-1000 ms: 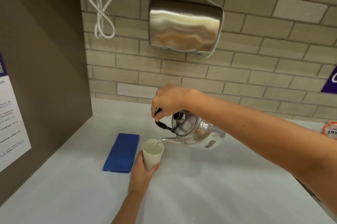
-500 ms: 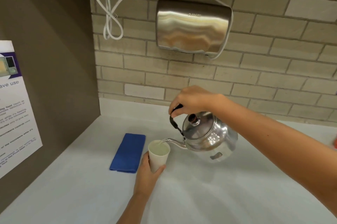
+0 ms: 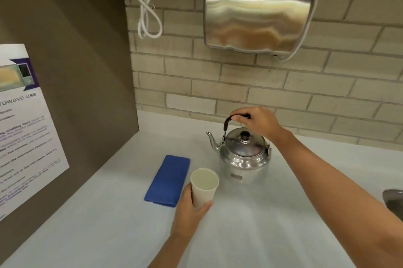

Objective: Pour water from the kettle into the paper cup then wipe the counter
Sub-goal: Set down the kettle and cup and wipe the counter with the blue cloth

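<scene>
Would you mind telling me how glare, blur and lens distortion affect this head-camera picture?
In the head view: banded reflections glare across the steel hand dryer and the kettle; the wide-angle lens bends the brick courses and stretches the right forearm at the frame edge; the microwave poster is smeared, small print unreadable; the paper cup and blue cloth stay fairly sharp under soft, nearly shadowless light.

shared office/campus kitchenette: wall hand dryer (image 3: 259, 15), microwave-use notice (image 3: 24, 128), brick backsplash (image 3: 283, 89)
</scene>
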Demonstrator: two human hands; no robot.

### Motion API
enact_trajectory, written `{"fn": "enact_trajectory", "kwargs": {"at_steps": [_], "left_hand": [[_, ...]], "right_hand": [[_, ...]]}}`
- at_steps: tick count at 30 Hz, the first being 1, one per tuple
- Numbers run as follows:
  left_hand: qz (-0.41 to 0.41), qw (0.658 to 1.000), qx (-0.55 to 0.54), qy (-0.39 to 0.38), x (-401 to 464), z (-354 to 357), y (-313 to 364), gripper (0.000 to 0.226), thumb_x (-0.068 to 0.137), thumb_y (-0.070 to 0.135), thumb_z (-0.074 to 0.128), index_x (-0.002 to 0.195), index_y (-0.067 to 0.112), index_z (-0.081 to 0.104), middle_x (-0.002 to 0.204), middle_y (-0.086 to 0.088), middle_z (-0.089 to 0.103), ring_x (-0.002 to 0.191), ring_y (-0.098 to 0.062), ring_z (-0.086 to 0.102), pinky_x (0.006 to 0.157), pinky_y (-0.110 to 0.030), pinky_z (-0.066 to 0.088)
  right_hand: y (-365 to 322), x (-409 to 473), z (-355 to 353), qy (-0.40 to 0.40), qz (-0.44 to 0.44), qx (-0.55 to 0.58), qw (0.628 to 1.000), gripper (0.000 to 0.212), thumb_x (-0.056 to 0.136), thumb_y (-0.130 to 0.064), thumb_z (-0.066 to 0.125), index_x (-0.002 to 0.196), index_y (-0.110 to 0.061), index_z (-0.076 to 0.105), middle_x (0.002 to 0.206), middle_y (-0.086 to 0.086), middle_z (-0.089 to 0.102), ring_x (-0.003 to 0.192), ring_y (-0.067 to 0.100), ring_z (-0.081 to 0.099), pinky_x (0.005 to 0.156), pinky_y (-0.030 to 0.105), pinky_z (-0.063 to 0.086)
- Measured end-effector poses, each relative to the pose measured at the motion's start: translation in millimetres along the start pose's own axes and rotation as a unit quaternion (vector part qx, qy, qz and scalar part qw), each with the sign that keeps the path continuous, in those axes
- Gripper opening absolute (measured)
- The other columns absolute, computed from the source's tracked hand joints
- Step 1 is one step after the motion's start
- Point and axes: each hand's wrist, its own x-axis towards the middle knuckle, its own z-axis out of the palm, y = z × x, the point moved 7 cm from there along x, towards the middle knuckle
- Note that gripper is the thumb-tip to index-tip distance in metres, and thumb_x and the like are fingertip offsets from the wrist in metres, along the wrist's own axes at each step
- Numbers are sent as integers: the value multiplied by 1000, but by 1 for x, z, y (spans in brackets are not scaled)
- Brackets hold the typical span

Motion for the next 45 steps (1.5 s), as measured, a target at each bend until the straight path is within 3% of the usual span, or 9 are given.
{"fn": "enact_trajectory", "kwargs": {"at_steps": [4,17,22,27,31,35,38,41,45], "left_hand": [[2,1000,1,4,2,1,-3,66,67,31,79,115,45,36,119,15,55,109,-2,53,90,-22,45],[9,1000,4,6,0,-1,-2,66,67,30,79,118,40,40,119,17,56,111,-2,54,90,-19,46],[3,1000,10,-26,-2,-1,4,72,69,26,79,127,33,37,123,16,51,113,-2,50,87,-12,42],[35,992,90,-87,-18,-25,15,76,82,10,66,142,25,21,130,16,34,120,4,37,102,-18,28],[95,985,117,-82,-12,-61,30,59,88,-2,50,141,13,29,134,7,38,126,-10,39,97,-4,30],[157,959,234,-35,36,-82,42,38,91,-1,43,128,2,47,133,-12,49,122,-24,48,103,-25,34],[171,918,357,-5,81,-79,38,33,95,11,42,125,7,56,135,-8,52,126,-23,47,108,-28,35],[91,874,452,-153,114,-49,3,46,100,23,25,144,13,26,157,-10,17,145,-30,10,119,-39,11],[108,847,496,-160,122,-32,-26,49,99,29,17,147,22,11,159,-3,6,146,-25,2,119,-41,2]], "right_hand": [[13,14,46,-8,17,27,999,18,84,-46,60,98,-39,69,98,-10,74,83,14,63,66,25,40],[30,28,79,-32,42,62,997,21,83,-47,59,98,-37,69,102,-7,73,90,16,65,73,30,48],[20,16,65,-44,15,-8,999,37,87,-49,53,122,-38,56,112,4,64,107,24,54,85,38,48],[5,-57,31,120,16,-7,993,35,88,-34,57,123,-27,57,108,11,57,100,30,49,82,44,45],[7,-146,69,61,68,13,996,26,89,-24,58,114,-21,63,106,10,61,97,30,55,79,43,48],[30,-214,107,-31,152,-50,987,32,91,-32,51,123,-29,57,126,4,54,118,24,48,94,41,42],[52,-245,115,-53,214,-111,969,36,93,-40,43,129,-38,48,143,-2,41,135,19,30,104,43,30],[64,-253,118,-66,238,-148,957,39,94,-44,38,133,-42,41,147,-5,35,139,18,23,108,42,25],[72,-256,126,-67,243,-142,957,40,93,-47,36,133,-45,37,147,-8,33,140,17,21,111,43,23]]}}
